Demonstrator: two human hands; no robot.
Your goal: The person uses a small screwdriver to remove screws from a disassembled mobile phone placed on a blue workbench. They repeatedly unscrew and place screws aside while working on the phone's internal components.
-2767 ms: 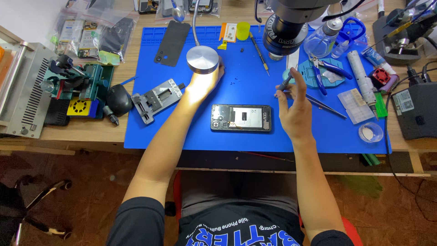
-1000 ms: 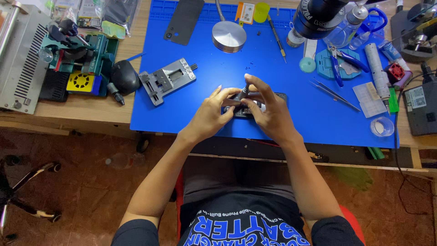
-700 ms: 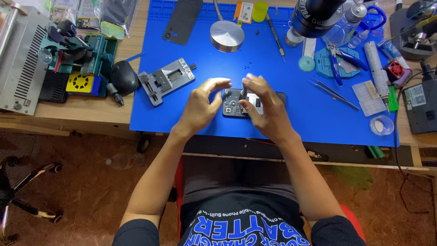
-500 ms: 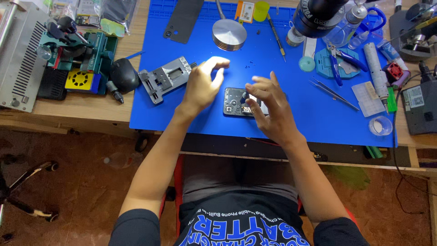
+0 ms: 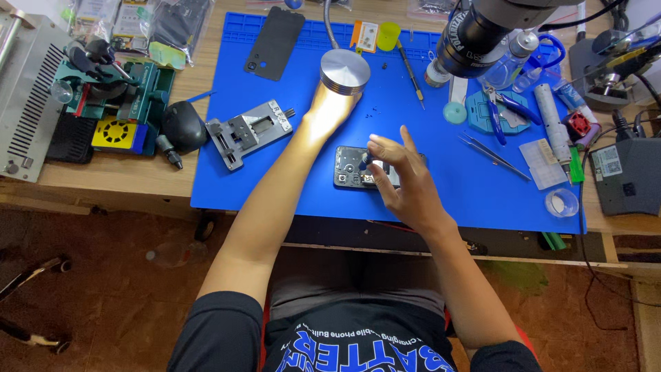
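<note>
At frame centre the right hand point(image 5: 403, 180) pinches a small dark tool point(image 5: 363, 164) over the opened phone point(image 5: 351, 176) on the blue mat point(image 5: 275, 179). The left hand point(image 5: 329, 114) grips the round lamp head point(image 5: 344, 71) just above. Clear plastic packets point(image 5: 131, 21) with pale labels lie upper left; a white label card point(image 5: 544, 163) sits right.

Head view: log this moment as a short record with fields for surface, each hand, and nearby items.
surface: blue rubber work mat on a wooden bench
left hand: reaching under the round silver lamp head, brightly lit
right hand: holding a small dark tool tip-down on the opened black phone
nearby: grey metal clamp fixture, flat black back cover, slim metal tweezers
</note>
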